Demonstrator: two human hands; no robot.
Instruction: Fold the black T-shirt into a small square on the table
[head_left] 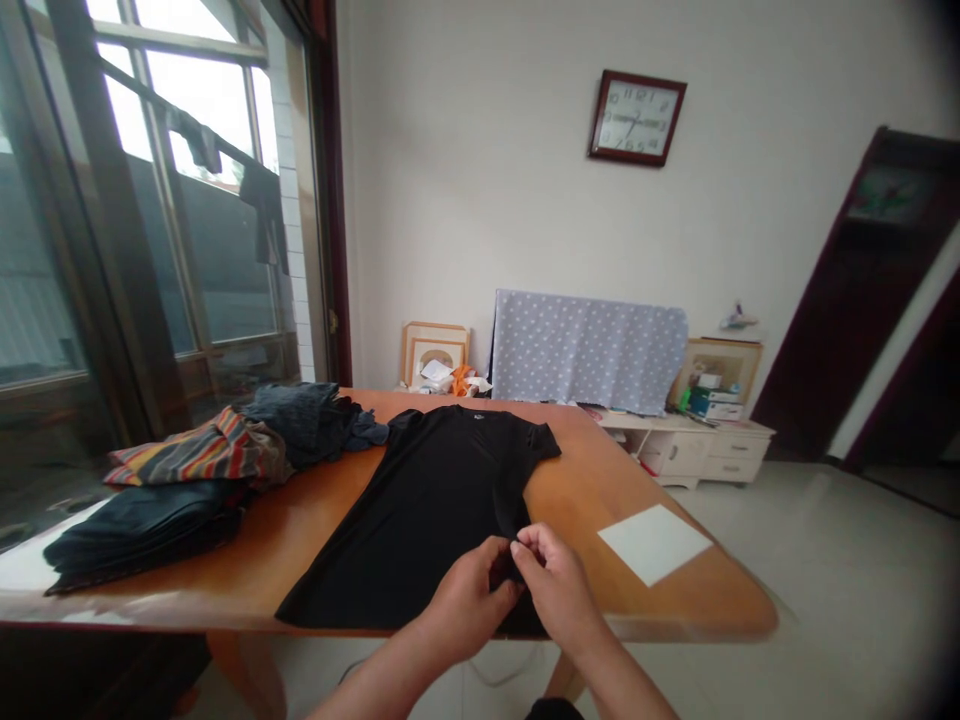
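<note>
A black T-shirt (427, 510) lies spread on the wooden table, its collar pointing away from me and its hem along the near edge. Close together over the shirt's near right side are my left hand (476, 595) and my right hand (551, 575). The thumb and fingers of my right hand pinch the shirt's edge, where the fabric is lifted a little. My left hand is closed beside it with the fingers curled at the same black fabric; its fingertips are partly hidden.
On the table's left side sit folded dark clothes (150, 525), a striped garment (202, 450) and rumpled dark jeans (300, 420). A white sheet (654, 543) lies on the wooden table (577, 480) at right. Beyond stand a cloth-covered screen (585, 350) and a white cabinet (705, 452).
</note>
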